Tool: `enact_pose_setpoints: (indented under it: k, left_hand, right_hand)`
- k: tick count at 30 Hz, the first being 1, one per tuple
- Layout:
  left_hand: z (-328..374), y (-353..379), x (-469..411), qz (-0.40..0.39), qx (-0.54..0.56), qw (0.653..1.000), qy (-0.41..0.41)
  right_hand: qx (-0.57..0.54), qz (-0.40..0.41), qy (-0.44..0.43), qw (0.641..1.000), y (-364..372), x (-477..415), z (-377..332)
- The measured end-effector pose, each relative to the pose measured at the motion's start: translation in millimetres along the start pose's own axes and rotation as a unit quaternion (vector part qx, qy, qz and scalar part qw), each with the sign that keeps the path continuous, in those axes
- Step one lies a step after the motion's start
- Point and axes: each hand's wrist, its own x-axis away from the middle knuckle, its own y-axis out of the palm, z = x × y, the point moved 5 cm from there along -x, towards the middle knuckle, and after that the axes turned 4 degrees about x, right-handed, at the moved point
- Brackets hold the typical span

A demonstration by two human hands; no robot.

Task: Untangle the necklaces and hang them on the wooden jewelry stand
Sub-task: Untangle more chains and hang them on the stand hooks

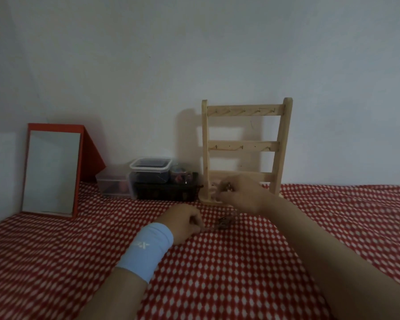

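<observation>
A wooden jewelry stand [245, 144] with three hooked rails leans against the wall on the red patterned cloth; its hooks look bare. A small dark tangle of necklaces [224, 222] lies on the cloth in front of it. My left hand [183, 224], with a light blue wristband, rests on the cloth and pinches a thin chain running to the tangle. My right hand [240, 195] is raised in front of the stand's base, its fingers pinching a bit of necklace. The image is blurred, so fine chain detail is hard to make out.
A red-framed mirror [51, 172] leans on the wall at the left. Clear plastic boxes [148, 174] and a dark basket [166, 192] sit between the mirror and the stand. The red-and-white cloth [217, 273] covers the whole surface.
</observation>
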Motion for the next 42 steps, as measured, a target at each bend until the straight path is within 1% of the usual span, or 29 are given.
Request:
enact_pose_setpoints:
  k: [2,4,6,8,10,13,16,20,22,24,26,28,30,33,35,36,38,40,41,42]
  left_hand:
    - [-5,-3,2,0.029,-0.018,0.999,0.007]
    - [-11,-4,6,0.047,-0.028,0.998,-0.006]
    - [-16,-5,11,0.059,-0.027,0.997,-0.04]
    - [-18,-5,14,0.054,-0.05,0.995,-0.061]
    - [-17,-4,14,0.037,-0.07,0.995,-0.064]
    - [-16,-5,13,0.006,-0.073,0.995,-0.066]
    - [-17,-4,15,-0.01,-0.098,0.991,-0.09]
    - [-20,-4,20,-0.002,-0.089,0.99,-0.107]
    - [-21,-8,23,0.014,-0.071,0.991,-0.111]
    - [-24,-12,24,0.02,-0.055,0.992,-0.111]
    - [-26,-16,27,0.013,-0.033,0.992,-0.119]
    - [-30,-18,29,0.015,-0.013,0.992,-0.125]
    - [-34,-24,28,0.023,-0.025,0.991,-0.13]
    - [-44,-41,30,0.045,-0.098,0.979,-0.173]
    - [-52,-53,32,0.069,-0.144,0.967,-0.197]
    - [-55,-56,32,0.07,-0.167,0.963,-0.202]
    - [-60,-52,33,0.034,-0.206,0.956,-0.208]
    - [-58,-41,32,0.005,-0.224,0.954,-0.199]
    - [-54,-35,30,0.002,-0.219,0.96,-0.177]
    - [-49,-31,28,0.006,-0.196,0.969,-0.148]
  right_hand:
    - [0.11,-0.047,0.015,0.993,6,3,4]
    - [0.169,-0.074,0.027,0.983,12,5,6]
    - [0.215,-0.088,0.023,0.972,17,7,5]
    - [0.217,-0.115,0.031,0.969,25,7,4]
    - [0.19,-0.145,0.053,0.97,33,6,5]
    - [0.197,-0.158,0.062,0.966,35,4,3]
    - [0.188,-0.134,0.061,0.971,34,3,0]
    - [0.16,-0.031,0.063,0.985,23,5,-2]
    - [0.165,-0.013,0.072,0.984,12,6,-7]
    - [0.197,-0.015,0.079,0.977,3,7,-10]
    - [0.259,-0.019,0.08,0.962,-4,11,-11]
    - [0.302,0.007,0.073,0.95,-7,16,-6]
    - [0.337,0.014,0.069,0.939,-5,20,1]
    - [0.393,-0.038,0.094,0.914,3,24,14]
    - [0.412,-0.059,0.106,0.903,5,25,16]
    - [0.412,-0.067,0.111,0.902,5,24,17]
    - [0.402,-0.109,0.134,0.899,9,23,17]
    - [0.416,-0.146,0.144,0.886,13,21,14]
    - [0.423,-0.154,0.139,0.882,15,20,11]
    - [0.417,-0.152,0.125,0.887,18,18,5]
